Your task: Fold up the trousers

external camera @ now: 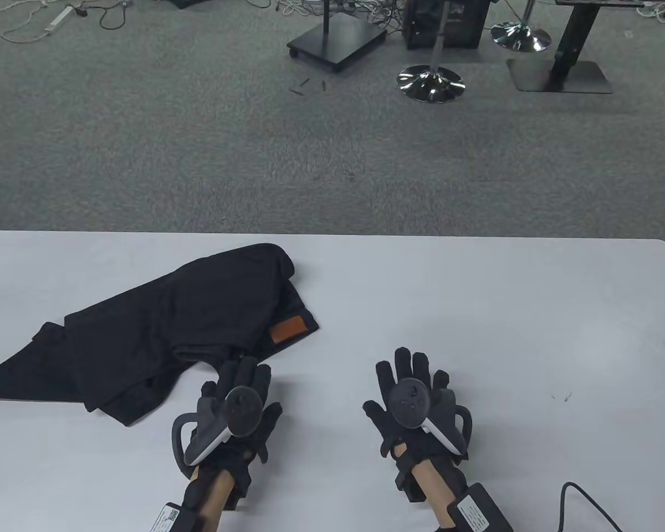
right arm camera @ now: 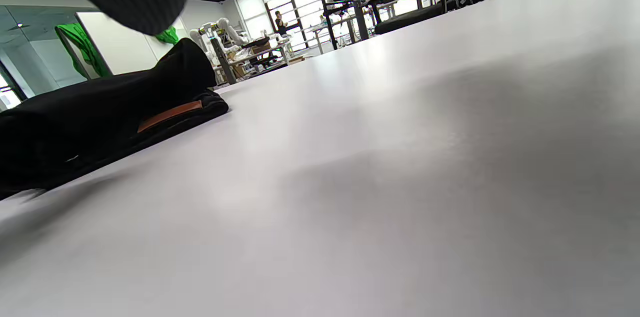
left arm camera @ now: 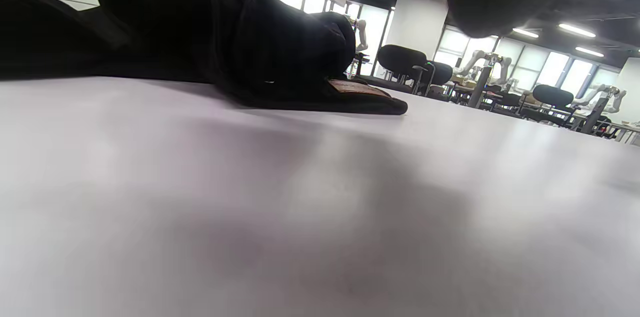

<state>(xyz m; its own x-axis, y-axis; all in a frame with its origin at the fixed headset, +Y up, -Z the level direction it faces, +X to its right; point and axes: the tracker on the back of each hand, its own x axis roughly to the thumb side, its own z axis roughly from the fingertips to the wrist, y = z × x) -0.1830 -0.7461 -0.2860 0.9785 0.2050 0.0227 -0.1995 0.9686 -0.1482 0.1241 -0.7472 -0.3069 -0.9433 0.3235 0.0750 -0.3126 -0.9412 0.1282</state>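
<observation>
Black trousers [external camera: 160, 327] lie crumpled and partly folded on the left half of the white table [external camera: 476, 310], with a brown leather patch [external camera: 287, 331] at the waistband. They also show in the left wrist view [left arm camera: 225, 42] and the right wrist view [right arm camera: 90, 117]. My left hand [external camera: 241, 382] lies flat, fingers spread, just in front of the trousers' near edge, fingertips at the fabric; it holds nothing. My right hand [external camera: 407, 377] lies flat and open on bare table to the right of the trousers, apart from them.
A black cable [external camera: 582, 501] runs along the table's near right edge. Beyond the far table edge is grey carpet with stool bases [external camera: 430, 83] and stands [external camera: 335, 41]. The wrist views show chairs and robot arms in the room behind.
</observation>
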